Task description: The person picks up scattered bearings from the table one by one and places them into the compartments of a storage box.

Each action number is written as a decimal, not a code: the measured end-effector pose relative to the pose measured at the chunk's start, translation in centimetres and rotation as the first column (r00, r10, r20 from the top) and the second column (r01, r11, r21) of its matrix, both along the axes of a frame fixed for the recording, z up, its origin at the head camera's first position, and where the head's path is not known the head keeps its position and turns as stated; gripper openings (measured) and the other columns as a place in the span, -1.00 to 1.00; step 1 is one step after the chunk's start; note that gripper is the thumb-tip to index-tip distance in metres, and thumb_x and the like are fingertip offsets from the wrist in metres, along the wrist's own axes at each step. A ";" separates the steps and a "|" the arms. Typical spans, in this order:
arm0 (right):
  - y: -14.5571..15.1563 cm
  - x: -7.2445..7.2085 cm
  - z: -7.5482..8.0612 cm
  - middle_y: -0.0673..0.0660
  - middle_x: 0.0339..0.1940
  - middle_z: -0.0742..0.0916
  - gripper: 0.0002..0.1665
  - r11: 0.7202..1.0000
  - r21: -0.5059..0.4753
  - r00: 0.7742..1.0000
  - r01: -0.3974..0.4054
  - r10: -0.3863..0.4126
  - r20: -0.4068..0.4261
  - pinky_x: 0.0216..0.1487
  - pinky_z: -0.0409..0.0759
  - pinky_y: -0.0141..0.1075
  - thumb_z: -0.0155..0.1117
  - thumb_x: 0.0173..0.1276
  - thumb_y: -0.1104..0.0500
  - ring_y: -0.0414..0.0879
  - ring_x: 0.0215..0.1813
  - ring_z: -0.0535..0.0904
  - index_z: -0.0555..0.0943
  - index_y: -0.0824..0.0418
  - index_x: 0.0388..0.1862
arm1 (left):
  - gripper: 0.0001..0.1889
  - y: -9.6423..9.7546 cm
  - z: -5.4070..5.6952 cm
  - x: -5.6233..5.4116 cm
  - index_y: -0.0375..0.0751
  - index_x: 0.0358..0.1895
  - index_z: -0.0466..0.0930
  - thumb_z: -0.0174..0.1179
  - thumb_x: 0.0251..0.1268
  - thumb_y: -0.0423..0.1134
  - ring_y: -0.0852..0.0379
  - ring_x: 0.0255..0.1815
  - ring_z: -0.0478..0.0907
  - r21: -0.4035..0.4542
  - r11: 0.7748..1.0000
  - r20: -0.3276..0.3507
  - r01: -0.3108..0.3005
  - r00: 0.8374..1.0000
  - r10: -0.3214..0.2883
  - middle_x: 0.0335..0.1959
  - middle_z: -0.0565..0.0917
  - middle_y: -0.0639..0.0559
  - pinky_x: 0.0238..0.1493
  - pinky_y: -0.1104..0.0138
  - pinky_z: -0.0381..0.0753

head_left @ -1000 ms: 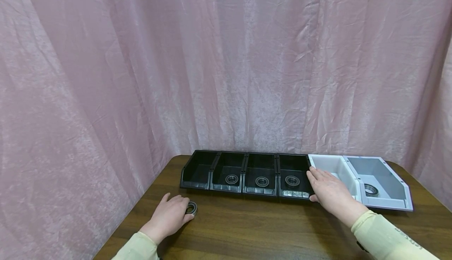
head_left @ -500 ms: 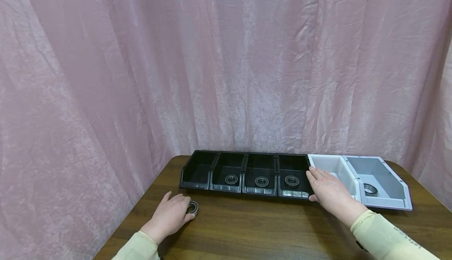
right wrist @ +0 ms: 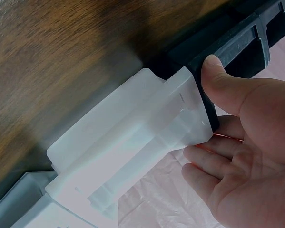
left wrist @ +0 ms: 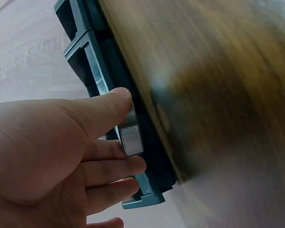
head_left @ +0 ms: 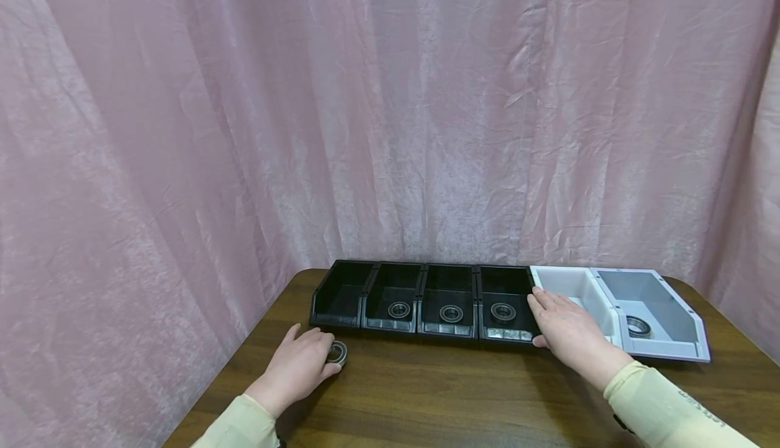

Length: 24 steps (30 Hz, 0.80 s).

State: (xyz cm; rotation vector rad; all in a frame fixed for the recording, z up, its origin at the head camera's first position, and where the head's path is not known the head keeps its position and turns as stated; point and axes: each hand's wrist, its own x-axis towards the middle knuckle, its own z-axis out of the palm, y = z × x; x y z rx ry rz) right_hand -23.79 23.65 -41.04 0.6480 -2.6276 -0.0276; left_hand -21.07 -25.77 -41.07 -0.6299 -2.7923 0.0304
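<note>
My left hand [head_left: 296, 365], over the left part of the wooden table, pinches a ball bearing [head_left: 340, 353] between thumb and fingers. In the left wrist view, the rim of this bearing [left wrist: 132, 138] shows between the thumb and fingertips, with the black bins behind it. My right hand [head_left: 567, 326] rests at the wall between the rightmost black bin [head_left: 523, 284] and the white bin [head_left: 563, 273]. Its fingers lie fairly straight over that wall, and the thumb [right wrist: 212, 64] touches the black bin's front corner in the right wrist view.
Several black bins stand in a row along the back of the table [head_left: 426, 394]. Single bearings lie in three of them, such as this bearing [head_left: 399, 310]; the leftmost bin [head_left: 341, 299] shows none. A grey bin [head_left: 664, 312] at the right end holds another bearing [head_left: 638, 327]. Pink curtain hangs behind.
My left hand has shifted slightly right and forward, toward the bins, with the bearing between its fingers. The right hand has stayed at the bin wall.
</note>
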 end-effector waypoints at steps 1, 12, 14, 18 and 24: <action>0.0 0.0 0.0 0.57 0.33 0.67 -0.09 1.000 0.001 1.000 -0.001 0.001 -0.002 0.43 0.58 0.24 0.80 0.09 0.11 0.43 0.39 0.63 0.62 0.60 0.29 | -0.61 0.1 0.1 0.0 -0.19 -0.08 0.69 0.63 0.29 -0.02 -0.26 0.28 0.70 -0.002 1.000 -0.002 0.003 1.000 -0.003 -0.06 0.81 -0.12 0.48 -0.36 0.41; 0.0 0.1 0.1 0.57 0.33 0.67 -0.10 1.000 0.000 1.000 0.000 0.000 0.005 0.44 0.57 0.24 0.79 0.10 0.12 0.43 0.40 0.62 0.62 0.60 0.29 | -0.58 1.1 0.7 -0.3 -0.24 -0.07 0.70 0.65 0.26 -0.04 -0.23 0.25 0.71 -0.003 0.999 -0.029 0.038 0.999 -0.038 -0.05 0.81 -0.13 0.46 -0.36 0.43; 0.0 0.1 0.1 0.57 0.34 0.67 -0.10 1.000 -0.002 1.000 0.003 -0.003 0.006 0.43 0.57 0.24 0.79 0.11 0.11 0.43 0.40 0.62 0.62 0.60 0.29 | -0.57 1.3 0.8 -0.4 -0.25 -0.06 0.71 0.66 0.25 -0.03 -0.22 0.25 0.72 -0.009 0.999 -0.040 0.046 0.998 -0.046 -0.03 0.82 -0.14 0.45 -0.36 0.44; 0.1 0.0 0.1 0.57 0.34 0.66 -0.10 1.000 -0.008 1.000 0.003 -0.003 0.005 0.43 0.57 0.25 0.79 0.10 0.12 0.43 0.41 0.62 0.62 0.60 0.29 | -0.54 1.7 1.1 -0.5 -0.28 0.01 0.72 0.64 0.28 -0.02 -0.23 0.28 0.72 -0.018 0.999 -0.046 0.049 0.998 -0.050 0.03 0.82 -0.17 0.47 -0.35 0.43; 0.1 0.0 0.0 0.57 0.35 0.66 -0.08 1.000 -0.006 1.000 0.001 -0.001 0.008 0.45 0.56 0.24 0.79 0.10 0.11 0.42 0.42 0.61 0.61 0.60 0.31 | -0.52 2.4 1.5 -0.8 -0.27 0.05 0.72 0.63 0.28 0.00 -0.24 0.30 0.71 -0.023 0.998 -0.045 0.056 0.997 -0.057 0.06 0.82 -0.19 0.48 -0.34 0.42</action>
